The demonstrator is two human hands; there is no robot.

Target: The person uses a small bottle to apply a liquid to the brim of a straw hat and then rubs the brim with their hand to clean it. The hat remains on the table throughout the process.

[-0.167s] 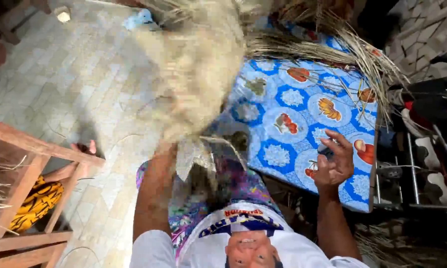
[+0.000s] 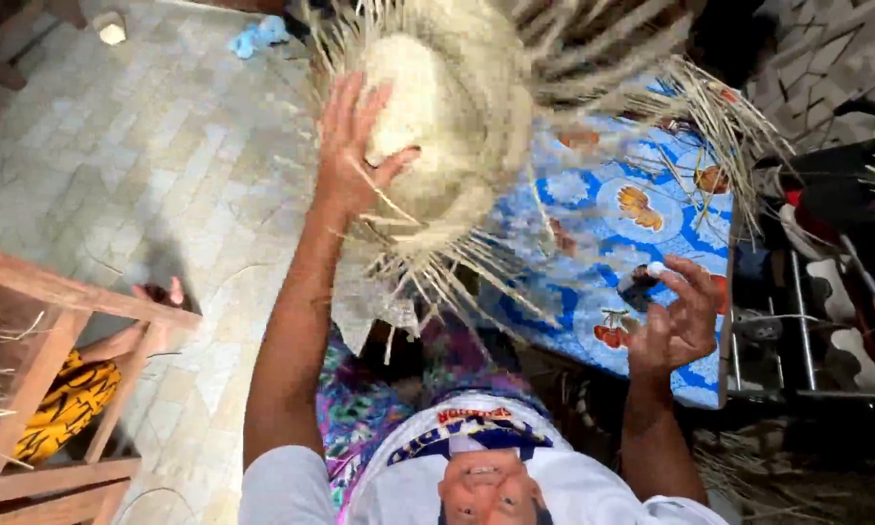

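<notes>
Straw filled the upper part of the view: an unfinished woven hat (image 2: 457, 107), its pale crown rounded and its loose strands (image 2: 457, 282) fanning outward all round. The person's left hand (image 2: 355, 146) was raised against the crown. Its grip was wide, with the fingers spread flat over the weave and the thumb pressed in from the side, so the hat was held up. More uncut straw bristled above and to the right of that grip.

The right hand (image 2: 680, 321) hovered lower, well apart from the hat, its grip half curled. A small dark object with a white tip (image 2: 641, 284) sat just at its fingertips. Whether the fingers pinched it or it lay on the cloth beneath could not be told.

Under the right grip and behind it stretched the desk, covered with a blue patterned cloth (image 2: 593, 224). Beyond the same grip, away from the hat, stood a metal rack (image 2: 797, 331).

Below the left arm lay purple patterned fabric (image 2: 379, 399) and a pale tiled floor (image 2: 165, 165). Further out on that side stood a wooden frame (image 2: 58, 292), on which another person's hand (image 2: 160, 292) rested beside yellow and black fabric (image 2: 68, 399).
</notes>
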